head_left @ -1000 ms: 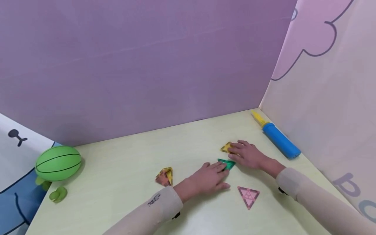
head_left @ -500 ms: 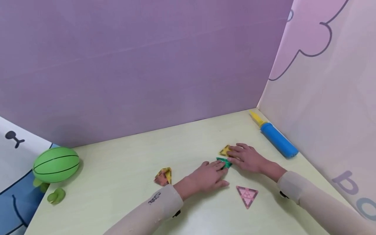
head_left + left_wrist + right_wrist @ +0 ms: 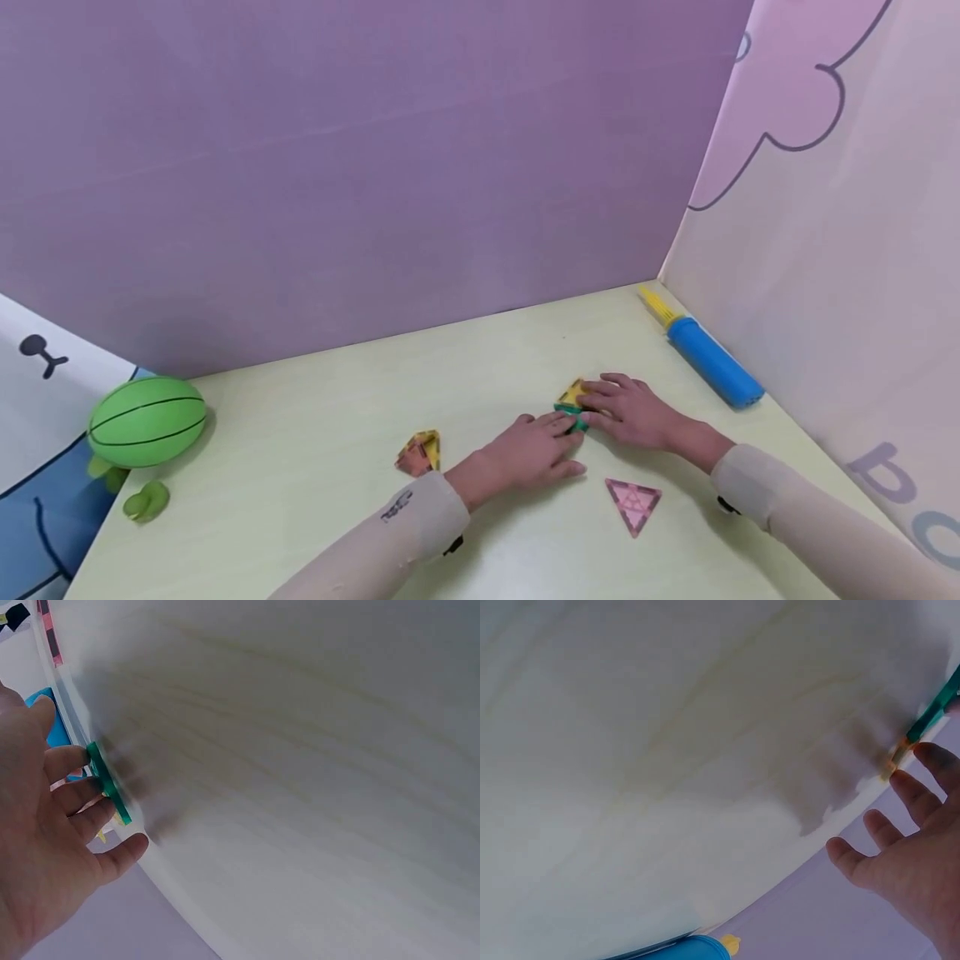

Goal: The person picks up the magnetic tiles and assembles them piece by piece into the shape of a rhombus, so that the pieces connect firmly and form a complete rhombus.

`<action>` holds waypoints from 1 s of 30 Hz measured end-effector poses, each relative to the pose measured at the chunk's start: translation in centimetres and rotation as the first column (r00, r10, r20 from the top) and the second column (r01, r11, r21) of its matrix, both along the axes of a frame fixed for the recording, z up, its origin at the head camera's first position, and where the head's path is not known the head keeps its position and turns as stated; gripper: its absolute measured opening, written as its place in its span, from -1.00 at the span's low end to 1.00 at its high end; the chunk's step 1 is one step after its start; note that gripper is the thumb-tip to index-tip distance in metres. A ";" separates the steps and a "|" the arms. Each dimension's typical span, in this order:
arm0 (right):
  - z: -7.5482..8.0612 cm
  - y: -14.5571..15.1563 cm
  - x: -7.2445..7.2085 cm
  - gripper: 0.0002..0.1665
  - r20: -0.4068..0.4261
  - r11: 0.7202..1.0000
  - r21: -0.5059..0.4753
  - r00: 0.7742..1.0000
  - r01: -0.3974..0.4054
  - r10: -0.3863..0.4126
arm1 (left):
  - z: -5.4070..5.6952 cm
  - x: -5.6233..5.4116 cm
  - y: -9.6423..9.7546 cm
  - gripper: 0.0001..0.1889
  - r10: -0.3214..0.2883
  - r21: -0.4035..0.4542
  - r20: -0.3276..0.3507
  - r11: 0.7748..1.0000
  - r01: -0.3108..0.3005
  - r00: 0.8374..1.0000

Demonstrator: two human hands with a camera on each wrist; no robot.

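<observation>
A green triangular magnetic tile lies on the table, partly covered by the fingers of my left hand. Directly behind it sits a yellow triangular tile, its near edge up against the green one. My right hand rests its fingertips on the yellow tile, with its thumb by the green tile. In the left wrist view, outstretched fingertips touch the edge-on green tile. Spread fingers reach the yellow tile in the right wrist view.
A pink triangular tile lies nearer, between the forearms. Overlapping orange and yellow tiles lie left of the left wrist. A blue pump with a yellow nozzle lies by the right wall. A green striped ball and small green toy are far left.
The right hand has slid the yellow tile toward the green one, and the gap between them has narrowed until they meet. The left hand has stayed nearly still.
</observation>
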State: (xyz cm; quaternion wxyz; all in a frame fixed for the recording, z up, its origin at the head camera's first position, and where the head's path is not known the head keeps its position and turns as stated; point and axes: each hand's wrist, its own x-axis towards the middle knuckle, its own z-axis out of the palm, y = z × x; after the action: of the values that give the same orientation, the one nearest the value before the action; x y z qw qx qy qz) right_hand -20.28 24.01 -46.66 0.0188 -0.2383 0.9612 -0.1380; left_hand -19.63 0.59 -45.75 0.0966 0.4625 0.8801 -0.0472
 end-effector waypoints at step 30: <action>3.8 -1.3 -5.6 -0.34 0.273 0.986 0.147 0.955 0.079 -0.117 | 0.5 0.2 0.5 -0.32 0.051 0.020 0.027 0.998 -0.051 0.998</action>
State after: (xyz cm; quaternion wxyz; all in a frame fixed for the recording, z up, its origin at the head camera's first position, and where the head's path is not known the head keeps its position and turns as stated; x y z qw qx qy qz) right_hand -25.92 22.70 -42.90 0.1638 -0.1667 0.9665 -0.1060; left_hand -19.40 1.10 -45.22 0.1048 0.4415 0.8906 -0.0295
